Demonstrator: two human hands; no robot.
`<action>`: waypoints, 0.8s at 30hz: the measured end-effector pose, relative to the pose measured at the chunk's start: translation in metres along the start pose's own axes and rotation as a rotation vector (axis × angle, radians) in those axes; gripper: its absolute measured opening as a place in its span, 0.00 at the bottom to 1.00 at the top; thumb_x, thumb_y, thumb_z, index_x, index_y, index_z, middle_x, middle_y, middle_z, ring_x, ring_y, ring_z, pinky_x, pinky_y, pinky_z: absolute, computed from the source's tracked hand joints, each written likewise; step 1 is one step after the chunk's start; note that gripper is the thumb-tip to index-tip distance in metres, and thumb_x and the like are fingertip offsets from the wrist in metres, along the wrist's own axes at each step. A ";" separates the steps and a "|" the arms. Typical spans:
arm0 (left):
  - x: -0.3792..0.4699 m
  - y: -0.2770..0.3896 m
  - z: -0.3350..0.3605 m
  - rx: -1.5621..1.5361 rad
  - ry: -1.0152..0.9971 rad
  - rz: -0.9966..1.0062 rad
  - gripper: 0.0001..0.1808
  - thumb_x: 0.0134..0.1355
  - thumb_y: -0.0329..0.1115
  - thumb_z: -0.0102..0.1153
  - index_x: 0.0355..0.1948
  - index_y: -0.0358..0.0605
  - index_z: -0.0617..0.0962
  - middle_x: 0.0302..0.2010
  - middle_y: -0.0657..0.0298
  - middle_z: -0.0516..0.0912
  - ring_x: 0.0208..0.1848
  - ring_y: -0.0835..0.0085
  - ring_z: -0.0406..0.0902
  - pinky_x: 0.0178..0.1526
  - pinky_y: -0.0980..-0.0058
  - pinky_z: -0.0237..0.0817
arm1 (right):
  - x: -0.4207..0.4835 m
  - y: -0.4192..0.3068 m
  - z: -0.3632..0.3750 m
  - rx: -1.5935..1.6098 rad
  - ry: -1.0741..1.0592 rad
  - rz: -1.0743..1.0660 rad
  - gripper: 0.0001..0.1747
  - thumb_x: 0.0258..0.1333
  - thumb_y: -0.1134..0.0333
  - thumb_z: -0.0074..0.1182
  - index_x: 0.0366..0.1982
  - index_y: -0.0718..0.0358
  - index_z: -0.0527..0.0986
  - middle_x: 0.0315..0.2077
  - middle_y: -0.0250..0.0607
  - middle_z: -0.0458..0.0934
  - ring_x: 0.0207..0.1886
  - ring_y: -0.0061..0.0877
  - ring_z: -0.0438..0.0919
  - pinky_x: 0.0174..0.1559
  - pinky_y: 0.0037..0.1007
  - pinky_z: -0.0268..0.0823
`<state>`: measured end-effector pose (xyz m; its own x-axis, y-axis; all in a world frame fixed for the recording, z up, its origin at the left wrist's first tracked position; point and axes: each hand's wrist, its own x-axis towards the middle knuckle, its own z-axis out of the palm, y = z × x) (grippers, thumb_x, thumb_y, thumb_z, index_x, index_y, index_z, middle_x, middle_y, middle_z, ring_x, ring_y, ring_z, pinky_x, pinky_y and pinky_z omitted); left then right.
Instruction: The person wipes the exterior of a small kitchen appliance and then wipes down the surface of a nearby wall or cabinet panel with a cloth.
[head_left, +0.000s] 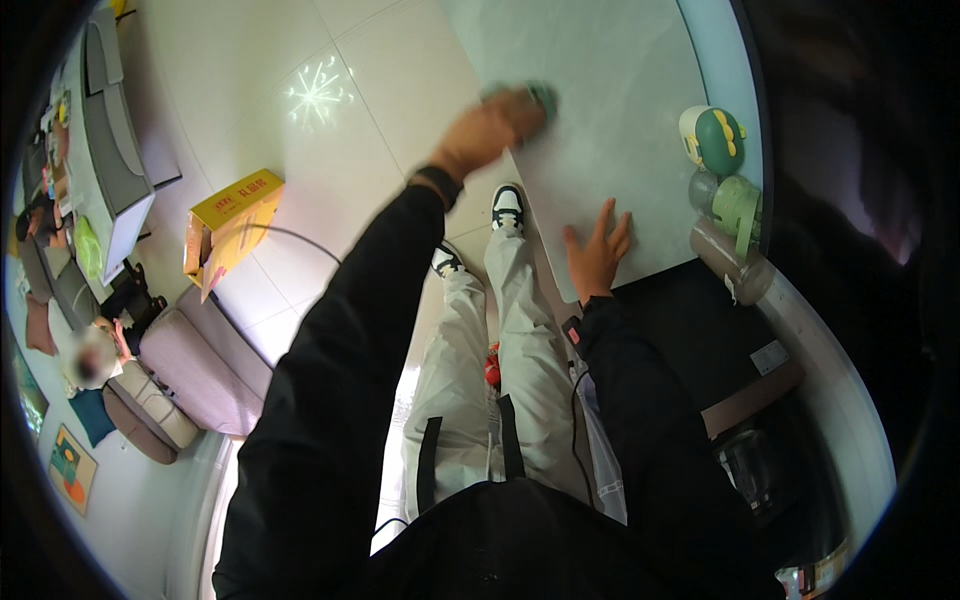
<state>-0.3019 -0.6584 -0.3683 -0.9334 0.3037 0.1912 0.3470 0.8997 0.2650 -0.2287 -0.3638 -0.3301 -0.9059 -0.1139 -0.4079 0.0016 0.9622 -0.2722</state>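
My left hand (499, 124), blurred, is closed on a dark green cloth or sponge (546, 101) over the near left edge of a pale grey tabletop (630, 90). Part of the green item is hidden under the fingers. Lower on the same top, my right hand (600, 251) rests with spread fingers near the corner and holds nothing. A green and cream lidded container (712, 139) with yellow trim stands at the right side. Below it are a light green container with a strap (736, 206) and a brownish translucent jar (731, 259).
A black flat panel (697, 330) adjoins the tabletop. On the tiled floor at left lies an open yellow cardboard box (236, 225). A sofa (195, 367) and a grey-white table (112, 180) are farther left, with a person (94, 356) by the sofa. A cable hangs beside my right leg.
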 end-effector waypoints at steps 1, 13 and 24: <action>0.018 -0.019 -0.015 -0.079 0.034 -0.150 0.25 0.61 0.25 0.54 0.60 0.50 0.79 0.60 0.64 0.83 0.69 0.61 0.74 0.61 0.67 0.75 | 0.001 0.003 0.002 -0.015 0.016 -0.007 0.54 0.63 0.53 0.64 0.80 0.54 0.46 0.76 0.66 0.41 0.77 0.61 0.45 0.74 0.55 0.47; -0.049 0.151 0.012 -0.198 -0.153 0.086 0.25 0.62 0.35 0.59 0.62 0.53 0.82 0.69 0.68 0.77 0.75 0.62 0.67 0.73 0.64 0.64 | -0.002 0.010 0.003 -0.060 -0.171 0.033 0.72 0.48 0.54 0.76 0.80 0.57 0.37 0.76 0.71 0.33 0.76 0.69 0.42 0.76 0.60 0.40; 0.044 -0.003 -0.009 0.069 0.070 -0.343 0.27 0.63 0.22 0.50 0.65 0.41 0.77 0.67 0.58 0.78 0.73 0.52 0.68 0.74 0.64 0.61 | 0.004 -0.004 0.011 -0.046 -0.191 0.091 0.74 0.49 0.55 0.76 0.79 0.60 0.32 0.75 0.75 0.28 0.76 0.75 0.33 0.75 0.64 0.38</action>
<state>-0.3435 -0.6502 -0.3524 -0.9852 -0.0399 0.1670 0.0051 0.9653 0.2609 -0.2278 -0.3712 -0.3403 -0.8064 -0.0663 -0.5877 0.0568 0.9804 -0.1886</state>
